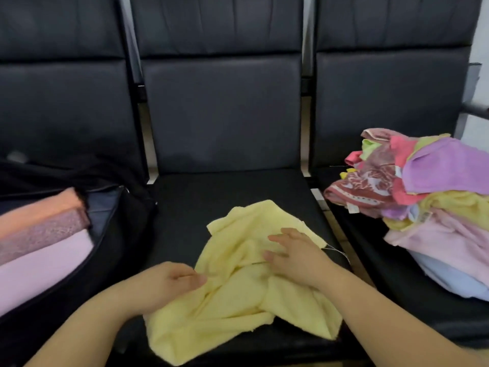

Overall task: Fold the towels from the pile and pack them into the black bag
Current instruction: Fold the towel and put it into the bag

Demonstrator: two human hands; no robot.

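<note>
Fold step: my left hand (169,280) pinches the crumpled pale-yellow terry towel (238,282) at centre-bottom; right hand (293,256) presses it, fingers straight. Next: spread it flat.

you're facing a row of three black padded seats (222,112) joined side by side, each with a tall backrest. on the left seat sits the open black bag (124,223), with folded towels in orange, patterned pink and pale pink lying flat inside; on the middle seat a crumpled yellow towel (238,300) lies at the near edge. the right seat carries the pile of towels (428,202), a loose heap of purple, pink, yellow, pale blue and red-patterned cloth.
</note>
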